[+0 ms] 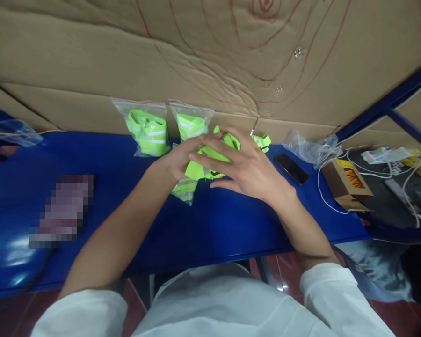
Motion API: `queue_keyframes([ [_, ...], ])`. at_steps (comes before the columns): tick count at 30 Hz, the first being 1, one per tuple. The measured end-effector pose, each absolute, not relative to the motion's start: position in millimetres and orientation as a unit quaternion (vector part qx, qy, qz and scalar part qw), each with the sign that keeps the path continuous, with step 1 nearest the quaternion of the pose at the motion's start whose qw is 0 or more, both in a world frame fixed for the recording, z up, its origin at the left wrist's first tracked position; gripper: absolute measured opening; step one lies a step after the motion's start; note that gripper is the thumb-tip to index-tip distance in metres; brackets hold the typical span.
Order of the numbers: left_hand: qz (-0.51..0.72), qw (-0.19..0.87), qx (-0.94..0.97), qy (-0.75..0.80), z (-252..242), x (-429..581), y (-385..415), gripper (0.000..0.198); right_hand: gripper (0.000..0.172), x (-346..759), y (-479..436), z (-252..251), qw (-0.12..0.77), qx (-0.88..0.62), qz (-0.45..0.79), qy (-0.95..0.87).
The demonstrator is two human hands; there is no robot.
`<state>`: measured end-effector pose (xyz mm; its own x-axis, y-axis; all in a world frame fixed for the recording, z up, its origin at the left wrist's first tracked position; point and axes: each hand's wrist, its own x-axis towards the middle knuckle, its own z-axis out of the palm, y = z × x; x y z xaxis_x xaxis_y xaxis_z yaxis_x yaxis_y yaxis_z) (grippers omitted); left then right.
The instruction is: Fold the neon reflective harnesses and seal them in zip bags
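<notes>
A neon green vest with grey reflective stripes (189, 185) lies bunched on the blue table (231, 224). My left hand (180, 159) grips it from the left, fingers curled round the fabric. My right hand (243, 166) rests over its right side with fingers stretched out and spread, touching the cloth. Two clear plastic bags holding folded green vests, one on the left (147, 128) and one on the right (191, 121), stand just behind, leaning on a cardboard wall (91, 61).
A black phone (291, 168) lies right of my hands. Beyond it are crumpled clear plastic (310, 147), a small open cardboard box (347, 185), white cables and a power strip (386, 154). A blurred item (61, 210) sits at the left. A blue frame bar (400, 100) rises at the right.
</notes>
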<state>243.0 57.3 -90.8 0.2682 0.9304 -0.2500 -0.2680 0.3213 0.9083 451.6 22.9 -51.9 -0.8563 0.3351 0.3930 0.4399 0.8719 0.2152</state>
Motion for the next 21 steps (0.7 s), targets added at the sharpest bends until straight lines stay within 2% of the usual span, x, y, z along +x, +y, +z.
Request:
queue_keyframes([
  [4, 0.359, 0.702, 0.440, 0.430, -97, 230, 61, 0.027, 0.045, 447, 22, -58, 0.190, -0.194, -0.174, -0.947],
  [7, 0.321, 0.705, 0.483, 0.408, -90, 221, 56, 0.052, 0.038, 447, 24, -60, 0.204, -0.196, -0.173, -0.943],
  [9, 0.315, 0.691, 0.514, 0.399, -82, 216, 52, 0.064, 0.039, 449, 27, -64, 0.228, -0.195, -0.173, -0.938],
  [14, 0.304, 0.640, 0.585, 0.395, -67, 216, 46, 0.070, 0.038, 450, 41, -79, 0.308, -0.168, -0.124, -0.928],
  [17, 0.317, 0.605, 0.617, 0.390, -68, 220, 51, 0.074, 0.050, 453, 56, -84, 0.338, -0.166, -0.084, -0.923],
  [19, 0.354, 0.541, 0.641, 0.414, -73, 219, 59, 0.075, 0.055, 460, 67, -88, 0.336, -0.225, -0.055, -0.913],
  [21, 0.416, 0.406, 0.653, 0.486, -81, 214, 67, 0.071, 0.056, 471, 75, -92, 0.313, -0.316, -0.041, -0.895],
])
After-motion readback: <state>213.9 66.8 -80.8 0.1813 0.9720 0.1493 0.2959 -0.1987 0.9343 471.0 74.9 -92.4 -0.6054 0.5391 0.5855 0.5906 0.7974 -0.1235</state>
